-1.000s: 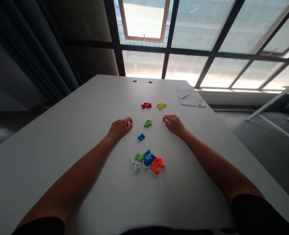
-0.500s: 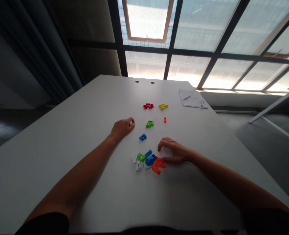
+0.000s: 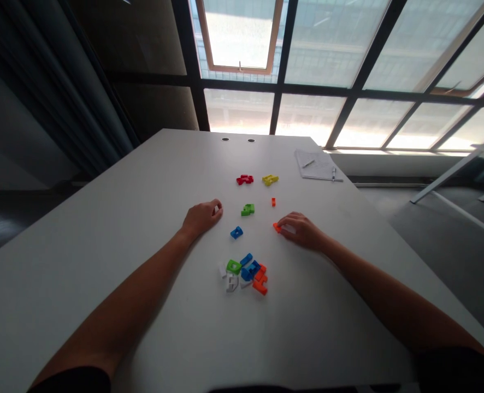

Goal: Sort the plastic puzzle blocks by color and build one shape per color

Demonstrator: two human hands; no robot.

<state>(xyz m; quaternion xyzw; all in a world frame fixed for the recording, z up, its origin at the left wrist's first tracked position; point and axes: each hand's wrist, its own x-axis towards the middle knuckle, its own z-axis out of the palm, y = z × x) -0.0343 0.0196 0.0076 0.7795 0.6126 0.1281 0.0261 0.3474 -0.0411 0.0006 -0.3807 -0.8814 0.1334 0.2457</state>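
Orange pieces (image 3: 276,227): four visible
Right grip (image 3: 301,230): grasps one, which sticks out leftward
Left grip (image 3: 202,216): released, loosely curled

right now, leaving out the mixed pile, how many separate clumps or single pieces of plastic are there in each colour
Red clump: 1
Yellow clump: 1
Green clump: 1
Blue piece: 1
Orange pieces: 2, one of them at the right hand
Total: 6
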